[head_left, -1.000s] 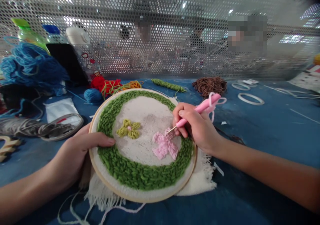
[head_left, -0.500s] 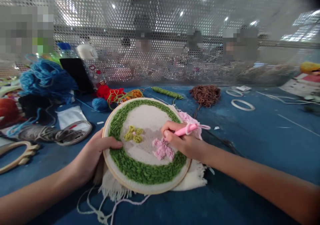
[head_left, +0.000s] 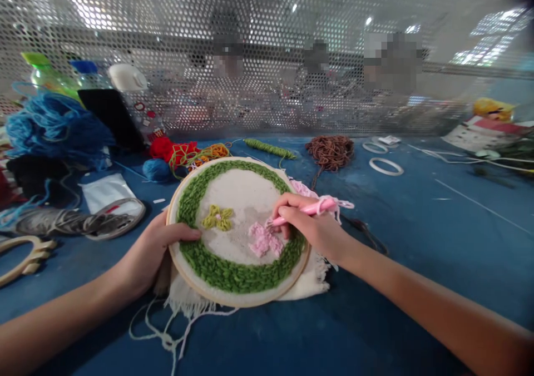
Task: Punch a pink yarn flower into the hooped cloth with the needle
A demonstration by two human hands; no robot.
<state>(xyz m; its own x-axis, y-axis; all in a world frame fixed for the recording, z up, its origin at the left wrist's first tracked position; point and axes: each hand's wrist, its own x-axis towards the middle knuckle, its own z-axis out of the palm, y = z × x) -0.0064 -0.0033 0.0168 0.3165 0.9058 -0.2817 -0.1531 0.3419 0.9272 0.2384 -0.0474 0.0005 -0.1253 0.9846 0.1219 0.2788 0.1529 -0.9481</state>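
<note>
A wooden embroidery hoop (head_left: 179,195) with white cloth lies tilted on the blue table. A thick green yarn ring, a small yellow-green flower (head_left: 217,217) and a pink flower (head_left: 262,240) are stitched on it. My left hand (head_left: 156,248) grips the hoop's left rim, thumb on the green ring. My right hand (head_left: 314,226) is closed on a pink punch needle (head_left: 306,210), its tip at the pink flower's upper edge. Pink yarn trails from the needle's back end.
Blue yarn (head_left: 54,125), red yarn (head_left: 171,149), a green skein (head_left: 269,148) and brown cord (head_left: 330,151) lie at the back. White rings (head_left: 386,166), bottles (head_left: 45,75), a spare hoop (head_left: 25,253) and a perforated metal screen with people behind it surround the table.
The view pulled back, so the hoop looks smaller. My right hand lowered the needle flatter and moved its tip along the pink flower. My left hand kept its grip.
</note>
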